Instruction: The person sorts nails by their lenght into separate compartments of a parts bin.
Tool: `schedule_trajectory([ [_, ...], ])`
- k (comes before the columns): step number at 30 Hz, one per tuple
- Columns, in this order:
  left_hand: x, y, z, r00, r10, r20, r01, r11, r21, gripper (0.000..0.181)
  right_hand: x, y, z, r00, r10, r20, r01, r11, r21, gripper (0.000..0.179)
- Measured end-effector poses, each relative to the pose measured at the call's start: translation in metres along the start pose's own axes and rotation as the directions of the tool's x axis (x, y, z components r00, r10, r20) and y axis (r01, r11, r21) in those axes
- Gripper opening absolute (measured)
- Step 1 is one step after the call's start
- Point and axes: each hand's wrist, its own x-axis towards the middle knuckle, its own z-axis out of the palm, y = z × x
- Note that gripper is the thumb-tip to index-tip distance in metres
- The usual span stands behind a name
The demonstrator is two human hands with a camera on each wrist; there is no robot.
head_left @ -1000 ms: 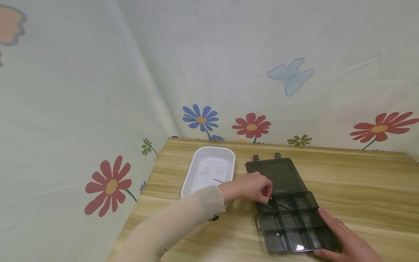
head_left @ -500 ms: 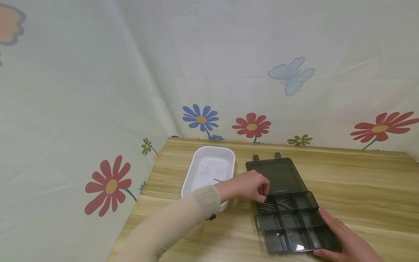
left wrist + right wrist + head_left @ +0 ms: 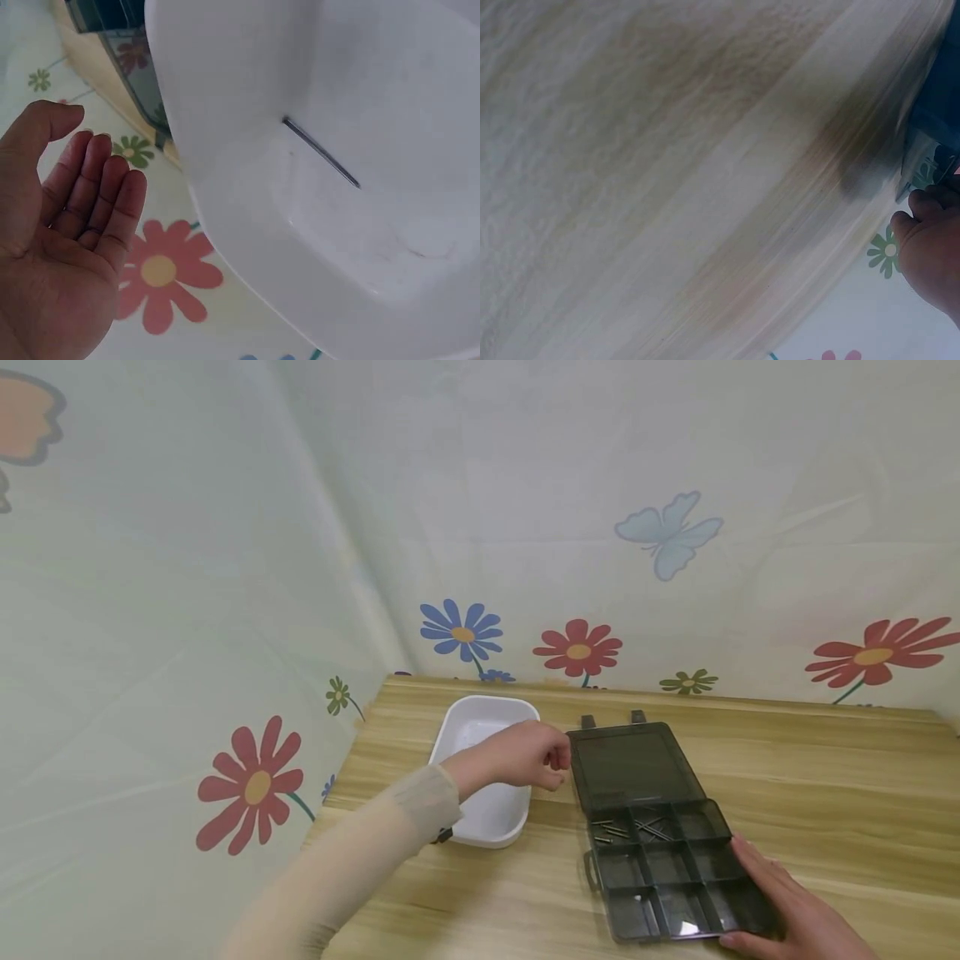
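Note:
Just over the right rim of the white tray (image 3: 491, 839) hovers my left hand (image 3: 525, 756), empty, with relaxed fingers bent a little. In the left wrist view a single thin metal pin (image 3: 322, 152) lies inside that tray; the forearm and hand cover part of the tray in the head view. My right hand (image 3: 798, 906) grips the near right corner of a dark see-through compartment box (image 3: 667, 889), fingers along its right side and thumb at its front edge. Several short metal pins (image 3: 613, 832) lie in its back left compartment, and longer ones (image 3: 652, 828) in the back middle one.
The box's lid (image 3: 626, 764) is folded back flat behind it, with two latches (image 3: 588, 722) at the far end. Everything stands on a wood-grain table (image 3: 825, 777). A flower-printed cloth (image 3: 525, 527) hangs along its back and left sides.
My left hand has moved left and back, from above the box's back left compartment to the tray. More pins now show in that compartment. The right hand has stayed at the box.

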Motion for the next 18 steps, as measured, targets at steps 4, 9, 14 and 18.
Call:
schedule_trajectory([
  [4, -0.011, -0.011, -0.006, 0.999, -0.034, -0.013, 0.034, 0.999, -0.007, 0.014, 0.0, 0.001, 0.0, 1.0, -0.01, -0.023, 0.01, 0.999, -0.03, 0.11],
  [9, -0.02, -0.027, -0.007, 0.998, -0.052, -0.027, 0.052, 0.999, 0.016, 0.014, -0.002, 0.0, 0.001, 0.999, -0.01, -0.039, 0.007, 0.997, -0.071, 0.109],
  [14, -0.028, -0.042, -0.007, 0.995, -0.088, -0.053, 0.088, 0.996, 0.011, 0.019, -0.002, -0.001, 0.0, 1.0, 0.008, -0.017, -0.008, 0.999, -0.049, 0.11],
  [18, -0.032, -0.05, -0.008, 0.992, -0.116, -0.043, 0.117, 0.993, 0.012, 0.024, -0.002, -0.001, -0.001, 1.0, 0.017, 0.007, -0.017, 1.0, 0.005, 0.111],
])
